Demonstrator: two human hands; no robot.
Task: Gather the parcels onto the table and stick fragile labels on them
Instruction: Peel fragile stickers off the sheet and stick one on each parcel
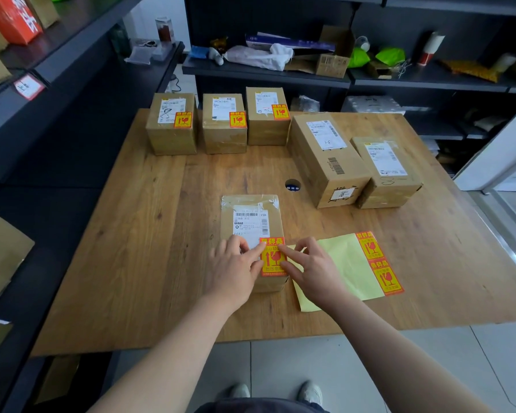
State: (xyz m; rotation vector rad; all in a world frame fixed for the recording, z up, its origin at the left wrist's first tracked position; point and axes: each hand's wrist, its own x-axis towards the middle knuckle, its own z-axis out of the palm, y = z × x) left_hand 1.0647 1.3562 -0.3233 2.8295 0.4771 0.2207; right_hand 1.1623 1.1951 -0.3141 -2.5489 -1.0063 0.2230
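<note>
A small cardboard parcel (245, 210) lies near the front of the wooden table (149, 234). An orange-and-yellow fragile label (273, 257) sits on its near right corner. My left hand (236, 269) and my right hand (307, 266) press on the label with extended fingers from either side. To the right lies a pale yellow backing sheet (343, 263) with two more fragile labels (380, 263) on its right edge. Three labelled parcels (224, 126) stand in a row at the back. Two parcels without fragile labels, a large one (325, 156) and a smaller one (385, 171), lie at the right.
A round cable hole (292, 185) sits mid-table. Dark shelving runs along the left, and shelves with boxes, bags and clutter stand behind the table. A loose cardboard box (0, 254) rests on the left shelf. Tiled floor and my shoes are below the table's front edge.
</note>
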